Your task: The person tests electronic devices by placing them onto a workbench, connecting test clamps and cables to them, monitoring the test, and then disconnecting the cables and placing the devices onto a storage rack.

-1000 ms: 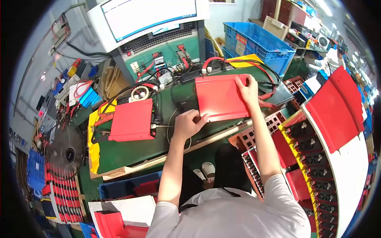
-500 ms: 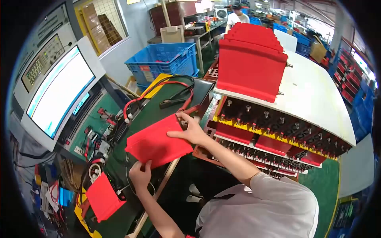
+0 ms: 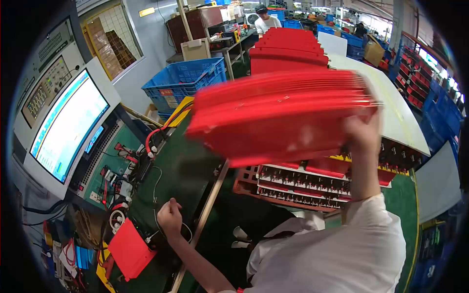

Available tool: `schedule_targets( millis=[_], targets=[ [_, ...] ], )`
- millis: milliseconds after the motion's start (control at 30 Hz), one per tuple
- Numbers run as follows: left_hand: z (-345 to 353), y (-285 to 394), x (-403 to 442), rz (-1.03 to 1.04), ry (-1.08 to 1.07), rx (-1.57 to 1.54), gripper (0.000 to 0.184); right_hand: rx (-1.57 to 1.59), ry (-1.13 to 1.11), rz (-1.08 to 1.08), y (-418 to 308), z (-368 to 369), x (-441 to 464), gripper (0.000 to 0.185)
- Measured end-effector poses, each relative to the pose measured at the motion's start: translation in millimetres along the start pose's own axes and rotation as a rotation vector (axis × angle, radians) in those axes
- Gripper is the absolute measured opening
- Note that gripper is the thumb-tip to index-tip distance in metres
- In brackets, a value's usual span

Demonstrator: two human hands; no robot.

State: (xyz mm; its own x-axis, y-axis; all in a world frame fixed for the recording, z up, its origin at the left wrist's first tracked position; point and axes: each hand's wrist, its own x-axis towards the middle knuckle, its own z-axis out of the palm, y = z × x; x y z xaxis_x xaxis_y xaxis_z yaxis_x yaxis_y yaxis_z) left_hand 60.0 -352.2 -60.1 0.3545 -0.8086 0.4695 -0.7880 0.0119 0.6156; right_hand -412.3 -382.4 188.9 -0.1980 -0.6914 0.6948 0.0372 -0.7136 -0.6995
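A large red finned metal unit (image 3: 278, 117), blurred by motion, is held up above the bench's right end. My right hand (image 3: 360, 131) grips its right end, with the fingers partly blurred. Low over the green bench top, my left hand (image 3: 169, 218) is closed with its fingers curled, beside a thin white cable loop; nothing shows in it. A second, flat red unit (image 3: 130, 250) lies on the bench at the lower left, with cables at its edge.
A monitor (image 3: 71, 124) stands at the left. Behind the bench (image 3: 188, 188) is a blue crate (image 3: 183, 80). Red units (image 3: 288, 49) stand in a row on a white board (image 3: 398, 105), above racks of terminals (image 3: 308, 188). A co-worker (image 3: 267, 22) is at the back.
The red unit has been lifted off the bench and swung up and right in my right hand. My left hand has let go of it. The view has turned right since the earliest frame.
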Motion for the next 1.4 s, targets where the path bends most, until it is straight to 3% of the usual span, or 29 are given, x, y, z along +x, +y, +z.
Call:
schedule_targets(
  millis=[167, 300, 433, 500, 567, 667, 700, 767, 833, 900, 933, 1033, 1067, 1167, 1333, 1367, 1400],
  targets=[
    [0.3, 3.8, -0.3, 0.127, 0.048, 0.002, 0.048, -0.242, 0.465, -0.445, -47.0, -123.9, 14.0, 0.040],
    [-0.4, 10.1, -1.4, 0.134, 0.074, -0.049, 0.049, -0.384, 0.761, -0.408, -66.2, -168.3, 13.1, 0.044],
    [-0.2, 6.6, -1.3, 0.156, 0.071, -0.055, 0.049, -0.621, 0.694, -0.517, -43.4, -213.7, 29.9, 0.046],
    [-2.1, 10.1, -1.5, 0.167, 0.070, -0.043, 0.049, -0.658, 0.733, -0.579, -11.1, -246.0, 50.9, 0.039],
    [-3.7, 11.6, -2.1, 0.155, 0.049, -0.054, 0.052, -0.753, 0.656, -0.386, 16.9, -285.4, 68.9, 0.036],
    [-3.7, 12.4, -2.6, 0.186, 0.033, -0.042, 0.047, -0.993, 0.753, -0.194, 59.2, -291.9, 87.0, 0.066],
    [-2.7, 9.9, -2.4, 0.201, 0.035, -0.031, 0.043, -0.877, 0.764, -0.262, 84.7, -305.2, 99.6, 0.069],
    [1.5, 4.2, -2.1, 0.212, 0.026, -0.033, 0.042, -0.979, 0.815, -0.084, 98.3, -302.4, 107.6, 0.067],
    [-1.0, 7.8, -1.0, 0.193, 0.018, -0.017, 0.041, -1.034, 0.580, -0.151, 102.5, -293.6, 116.8, 0.060],
    [-1.2, 12.2, -1.1, 0.218, 0.032, 0.001, 0.041, -1.125, 0.592, -0.103, 123.8, -292.3, 134.9, 0.052],
    [-1.7, 11.5, -1.4, 0.222, 0.026, 0.014, 0.041, -1.241, 0.525, -0.001, 127.5, -293.5, 142.0, 0.069],
    [-1.3, 13.0, -1.2, 0.225, 0.017, 0.051, 0.041, -1.231, 0.609, 0.196, 159.4, -291.2, 178.3, 0.096],
    [-1.5, 12.8, -1.1, 0.226, 0.014, 0.058, 0.041, -1.293, 0.547, 0.288, 168.2, -297.9, 195.4, 0.117],
    [-0.8, 10.3, -0.8, 0.224, 0.016, 0.042, 0.041, -1.345, 0.552, 0.379, 203.4, -302.6, 237.1, 0.099],
    [-0.9, 9.8, -0.5, 0.181, 0.024, 0.013, 0.042, -1.325, 0.532, 0.409, 268.1, -317.4, 302.8, 0.107],
    [-1.3, 10.2, -0.5, 0.167, 0.027, 0.014, 0.043, -1.364, 0.420, 0.454, 296.9, -343.1, 326.2, 0.124],
    [-1.7, 10.8, -0.2, 0.155, 0.029, 0.015, 0.043, -1.371, 0.413, 0.451, 298.0, -334.0, 329.1, 0.113]
  ],
)
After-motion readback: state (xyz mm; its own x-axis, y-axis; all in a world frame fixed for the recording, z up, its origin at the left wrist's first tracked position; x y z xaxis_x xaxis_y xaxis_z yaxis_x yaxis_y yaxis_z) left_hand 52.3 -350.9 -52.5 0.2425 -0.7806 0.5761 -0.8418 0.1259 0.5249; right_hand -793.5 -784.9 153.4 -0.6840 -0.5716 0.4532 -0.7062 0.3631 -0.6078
